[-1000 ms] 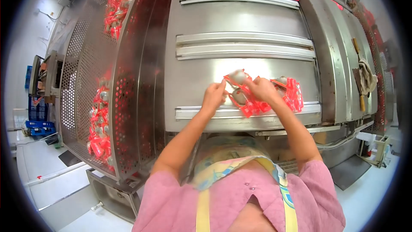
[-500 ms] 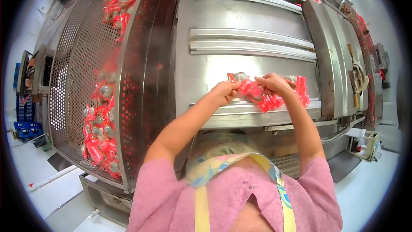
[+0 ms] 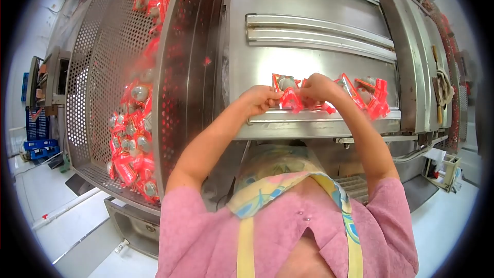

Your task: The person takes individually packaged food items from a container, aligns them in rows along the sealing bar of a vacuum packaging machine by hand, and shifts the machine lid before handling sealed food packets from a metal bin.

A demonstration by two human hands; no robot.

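Note:
At the near side of the steel work surface, my left hand is closed on the left edge of a red-and-clear packet with a round greyish, egg-like item inside. My right hand has its fingers bent together at the right side of this packet, touching red film; what they pinch is partly hidden. Just right of my right hand lies another red packet. Further right are more red packets, overlapping one another.
On the left stands a perforated metal bin with several red packets along its inner side. Raised metal rails cross the surface. A ridged steel part bounds it on the right, with a cloth beyond.
The row of packets between and under my hands has spread apart, with some now further right. My right hand has moved slightly left relative to the surface. The camera view has shifted.

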